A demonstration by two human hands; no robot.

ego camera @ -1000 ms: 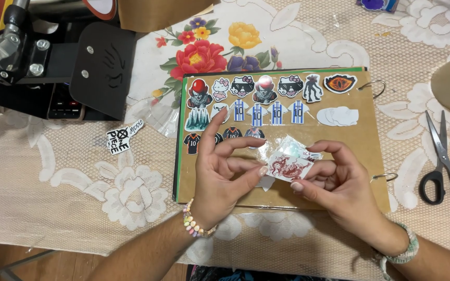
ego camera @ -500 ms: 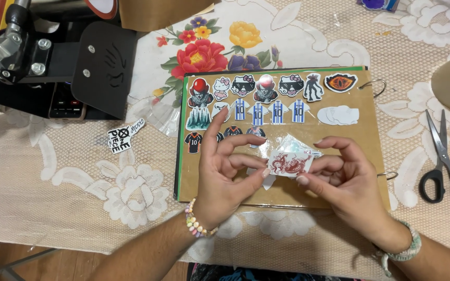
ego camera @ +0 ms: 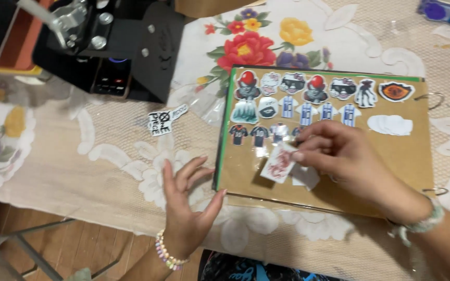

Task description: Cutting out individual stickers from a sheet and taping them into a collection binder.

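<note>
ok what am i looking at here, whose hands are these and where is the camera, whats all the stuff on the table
The camera sits on a person's head and looks down, so both hands are that person's own. There is no robot. The right hand pinches a small sticker with a red design over a brown cardboard sheet, which already carries rows of stickers: little figures, faces and striped shirts. The left hand, wearing a bead bracelet, holds nothing; it rests open on the lace tablecloth with its thumb at the sheet's near corner. One black and white sticker lies loose on the cloth. At the top left stands a black press machine with a small lit panel.
</note>
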